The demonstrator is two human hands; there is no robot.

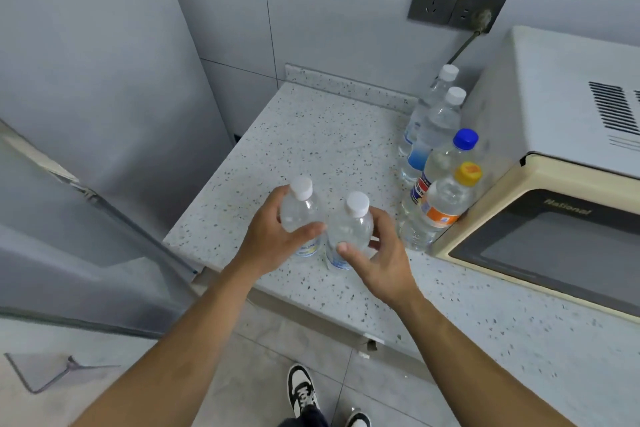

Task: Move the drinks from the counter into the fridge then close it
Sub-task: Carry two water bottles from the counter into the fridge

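Two clear white-capped water bottles stand side by side near the front edge of the speckled counter [311,135]. My left hand [273,236] is wrapped around the left bottle [299,211]. My right hand [381,253] is closed around the right bottle [349,229]. Several more bottles stand in a row against the microwave: two with white caps [438,114], one with a blue cap [446,156] and one with a yellow cap [440,204]. The grey fridge [104,80] stands at the left, its door [69,246] swung open toward me.
A cream microwave [554,135] fills the right side of the counter. A wall socket with a plug and cable [460,0] sits above the bottles. Tiled floor and my shoes [304,392] show below the counter edge.
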